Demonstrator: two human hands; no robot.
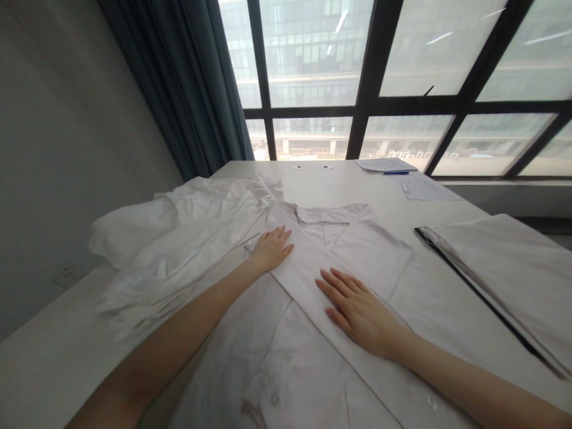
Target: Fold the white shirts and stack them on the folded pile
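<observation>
A white buttoned coat [304, 345] lies spread on the white table, its collar end pointing toward the window. My left hand [271, 248] rests flat on the coat near its left shoulder, fingers stretched out. Lower and to the right, my right hand [355, 310] presses palm down on the front panel, fingers extended. Neither hand grips anything. A button shows below my right forearm, and another near the bottom of the coat. The coat's lower end runs out of view.
A heap of crumpled white cloth [179, 232] lies at the left, against the coat. Folded white fabric [504, 268] with a dark edge is at the right. Papers [386, 165] and a blue pen [396, 173] lie at the table's far end, before the window. A blue curtain [187, 77] hangs at left.
</observation>
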